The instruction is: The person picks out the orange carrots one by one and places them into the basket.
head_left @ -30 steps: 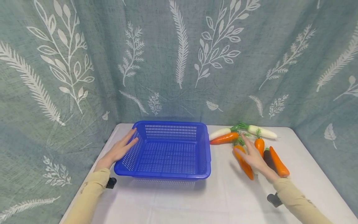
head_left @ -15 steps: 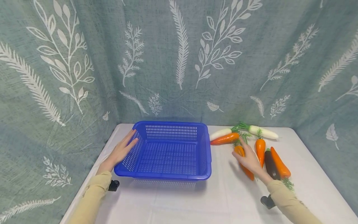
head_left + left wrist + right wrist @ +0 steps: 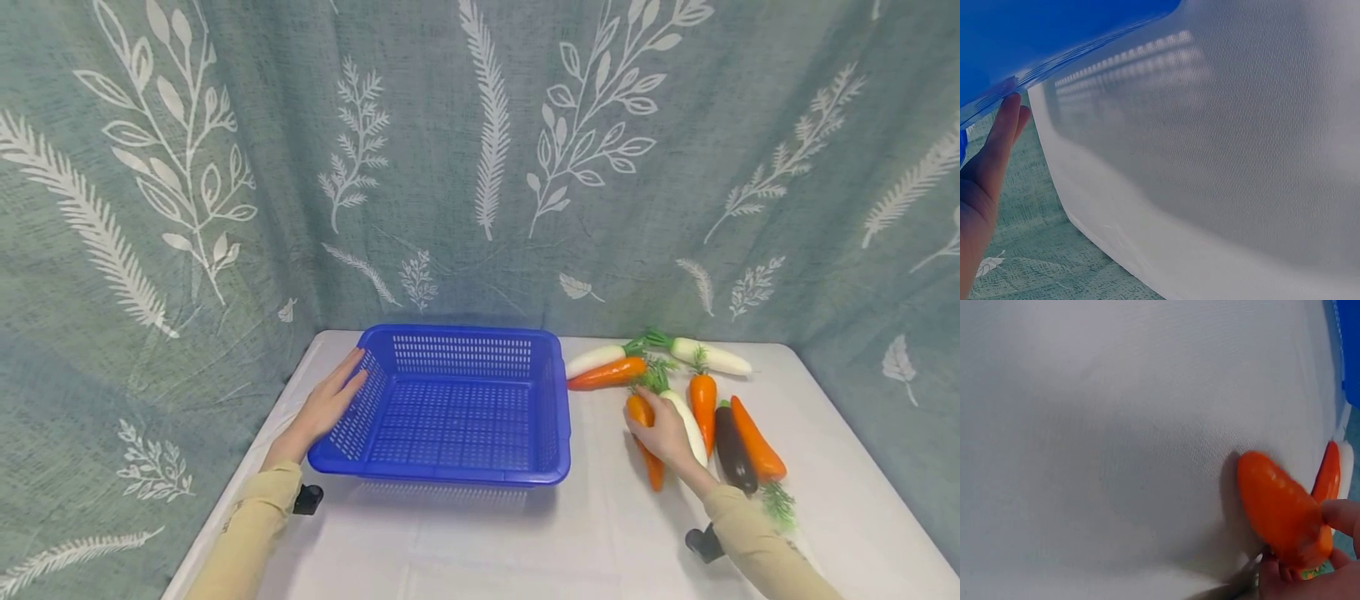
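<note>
Now pinching the orange carrot [image 3: 1275, 500] between curled right-hand fingers [image 3: 1342, 515], instead of hovering loosely over it as a second ago, so probably past reaching, though impossible to tell whether clear of the white worktop [image 3: 480, 546]. Still resting the left-hand fingers [image 3: 1002, 125], straight, against the blue basket [image 3: 438, 477], well to the left of the right-hand fingers. Just to the right of the pinching fingers, a white radish [image 3: 689, 421], then an eggplant [image 3: 733, 450]; beyond both sets of fingers, a leaf-printed green-blue curtain [image 3: 442, 183].
</note>
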`<state>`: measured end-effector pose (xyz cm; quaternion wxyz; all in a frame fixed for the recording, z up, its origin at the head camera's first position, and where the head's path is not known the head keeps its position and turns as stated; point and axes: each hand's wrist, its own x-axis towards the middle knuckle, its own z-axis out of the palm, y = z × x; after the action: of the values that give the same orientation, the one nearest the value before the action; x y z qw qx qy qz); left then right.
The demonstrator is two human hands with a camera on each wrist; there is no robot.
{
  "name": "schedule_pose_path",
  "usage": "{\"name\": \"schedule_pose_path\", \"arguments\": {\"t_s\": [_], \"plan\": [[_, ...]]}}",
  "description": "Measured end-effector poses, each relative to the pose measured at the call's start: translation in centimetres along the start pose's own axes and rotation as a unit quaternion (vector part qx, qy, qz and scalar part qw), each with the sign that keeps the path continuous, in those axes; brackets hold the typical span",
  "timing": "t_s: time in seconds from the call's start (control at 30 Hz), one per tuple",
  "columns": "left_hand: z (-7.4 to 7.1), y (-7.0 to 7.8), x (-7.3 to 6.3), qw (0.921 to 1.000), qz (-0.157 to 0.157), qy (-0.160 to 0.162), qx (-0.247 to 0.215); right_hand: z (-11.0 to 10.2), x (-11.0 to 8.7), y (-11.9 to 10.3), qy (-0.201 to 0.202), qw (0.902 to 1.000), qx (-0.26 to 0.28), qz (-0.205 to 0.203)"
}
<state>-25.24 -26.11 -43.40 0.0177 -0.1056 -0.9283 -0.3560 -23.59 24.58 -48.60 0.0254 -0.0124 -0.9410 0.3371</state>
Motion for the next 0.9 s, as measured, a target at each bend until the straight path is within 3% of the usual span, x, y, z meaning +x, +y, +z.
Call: {"name": "schedule_pose_path", "arguments": {"t_s": [0.27,0.6,0.9], "plan": [[0.45,-0.62,0.14,0.9997,0.009,0.015,0.019,0.28,-0.03,0.14,-0.02,0.9972,0.061,0.04],[0.56,-0.72,0.2,0.9993,0.003,0.026,0.027,0.15,-0.17,0.15,-0.047,0.9785,0.169,0.108],[0.67,-0.68,0.19,0.999,0.013,0.035,0.023,0.42,-0.05,0.63,-0.046,0.9711,0.196,0.128]]}}
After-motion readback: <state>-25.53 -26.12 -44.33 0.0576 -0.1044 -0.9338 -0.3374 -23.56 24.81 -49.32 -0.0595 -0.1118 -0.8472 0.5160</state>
